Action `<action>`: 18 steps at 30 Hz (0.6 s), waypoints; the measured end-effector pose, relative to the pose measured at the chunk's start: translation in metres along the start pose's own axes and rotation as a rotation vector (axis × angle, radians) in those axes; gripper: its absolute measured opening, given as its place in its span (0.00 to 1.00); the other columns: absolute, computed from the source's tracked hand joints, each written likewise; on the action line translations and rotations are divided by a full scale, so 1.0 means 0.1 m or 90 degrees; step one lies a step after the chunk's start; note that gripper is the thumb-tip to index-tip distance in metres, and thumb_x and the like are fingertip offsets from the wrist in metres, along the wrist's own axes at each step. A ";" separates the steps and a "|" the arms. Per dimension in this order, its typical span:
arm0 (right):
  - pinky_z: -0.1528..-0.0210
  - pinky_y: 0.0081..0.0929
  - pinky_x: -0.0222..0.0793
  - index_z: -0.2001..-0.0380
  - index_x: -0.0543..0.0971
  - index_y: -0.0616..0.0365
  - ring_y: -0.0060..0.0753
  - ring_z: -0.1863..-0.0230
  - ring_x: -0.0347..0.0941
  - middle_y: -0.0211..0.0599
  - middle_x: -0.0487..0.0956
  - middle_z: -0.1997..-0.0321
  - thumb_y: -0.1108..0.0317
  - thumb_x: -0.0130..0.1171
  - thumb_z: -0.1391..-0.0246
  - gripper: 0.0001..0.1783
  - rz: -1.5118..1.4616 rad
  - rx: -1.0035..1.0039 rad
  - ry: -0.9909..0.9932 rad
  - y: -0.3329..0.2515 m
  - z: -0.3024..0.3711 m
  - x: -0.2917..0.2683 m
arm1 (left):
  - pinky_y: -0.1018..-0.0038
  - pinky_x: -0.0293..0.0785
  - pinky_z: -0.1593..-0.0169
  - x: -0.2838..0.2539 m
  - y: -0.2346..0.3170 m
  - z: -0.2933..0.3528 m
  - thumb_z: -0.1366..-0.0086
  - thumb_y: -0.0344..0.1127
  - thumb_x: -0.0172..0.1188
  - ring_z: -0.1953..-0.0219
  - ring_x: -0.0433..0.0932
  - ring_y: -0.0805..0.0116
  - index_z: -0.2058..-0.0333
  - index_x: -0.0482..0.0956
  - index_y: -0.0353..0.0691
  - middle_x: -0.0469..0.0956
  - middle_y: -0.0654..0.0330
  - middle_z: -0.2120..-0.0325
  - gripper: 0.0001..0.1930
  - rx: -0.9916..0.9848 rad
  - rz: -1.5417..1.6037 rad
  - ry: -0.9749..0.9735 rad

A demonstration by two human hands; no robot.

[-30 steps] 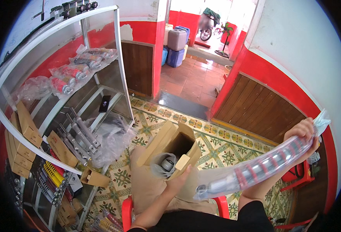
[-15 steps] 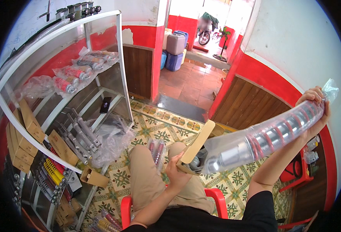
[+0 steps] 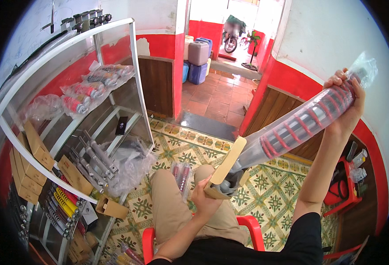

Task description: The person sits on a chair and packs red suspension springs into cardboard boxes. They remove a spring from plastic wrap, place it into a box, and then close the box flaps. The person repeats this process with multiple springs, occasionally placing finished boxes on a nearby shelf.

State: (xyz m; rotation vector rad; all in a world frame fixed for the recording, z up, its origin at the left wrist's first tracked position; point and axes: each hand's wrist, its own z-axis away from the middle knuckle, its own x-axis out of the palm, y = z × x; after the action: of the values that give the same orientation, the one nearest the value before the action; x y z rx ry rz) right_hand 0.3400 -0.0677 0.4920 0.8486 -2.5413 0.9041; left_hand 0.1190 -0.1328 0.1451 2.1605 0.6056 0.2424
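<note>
High on the right, my right hand [image 3: 357, 99] is wrapped round the upper end of a shock absorber [image 3: 301, 124] with a red spring, sealed in a clear plastic bag. The bag's loose end sticks out past my fingers. The shock slants down to the left, its lower end at the mouth of an open cardboard box [image 3: 228, 161]. How far that end reaches inside is hidden by the raised flap. Over my lap, my left hand [image 3: 205, 198] grips the box by its near side. Something grey shows within the box.
A metal-framed shelf [image 3: 135, 48] at left holds bagged shocks, grey fork-like parts [image 3: 93, 154], a phone [image 3: 121, 125] and cardboard boxes [image 3: 24, 174]. Two bagged shocks [image 3: 182, 176] lie on the tiled floor beyond my knees. A red stool [image 3: 347, 194] stands at right; plastic jugs [image 3: 199, 53] stand by the doorway.
My right hand has drawn slightly inward and up, tilting the shock absorber more steeply. Its lower end has moved from in front of the box to the box's mouth.
</note>
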 end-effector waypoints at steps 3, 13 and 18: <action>0.57 0.32 0.74 0.58 0.69 0.68 0.31 0.66 0.72 0.42 0.73 0.66 0.69 0.57 0.47 0.17 0.055 0.008 0.016 0.10 0.05 0.16 | 0.66 0.76 0.54 0.01 0.00 0.01 0.64 0.32 0.77 0.57 0.81 0.54 0.55 0.74 0.38 0.81 0.52 0.59 0.33 -0.004 -0.002 -0.002; 0.58 0.30 0.74 0.58 0.72 0.65 0.30 0.66 0.75 0.38 0.76 0.65 0.69 0.57 0.48 0.15 0.245 0.068 0.006 0.53 0.22 0.52 | 0.63 0.73 0.65 0.15 -0.18 0.03 0.66 0.35 0.79 0.69 0.77 0.49 0.64 0.71 0.36 0.75 0.53 0.73 0.30 -0.032 0.006 0.010; 0.65 0.24 0.72 0.64 0.76 0.63 0.26 0.68 0.76 0.36 0.78 0.70 0.68 0.60 0.50 0.12 0.315 0.072 -0.036 0.69 0.29 0.57 | 0.69 0.75 0.55 0.10 0.04 -0.09 0.57 0.30 0.76 0.60 0.78 0.65 0.54 0.71 0.33 0.78 0.55 0.62 0.31 -0.095 0.017 -0.067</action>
State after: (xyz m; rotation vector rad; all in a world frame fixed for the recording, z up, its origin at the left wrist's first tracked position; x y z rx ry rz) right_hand 0.2504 -0.0680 0.4647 0.2691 -2.8266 1.1844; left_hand 0.1256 -0.1238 0.1532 2.0245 0.4836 0.1812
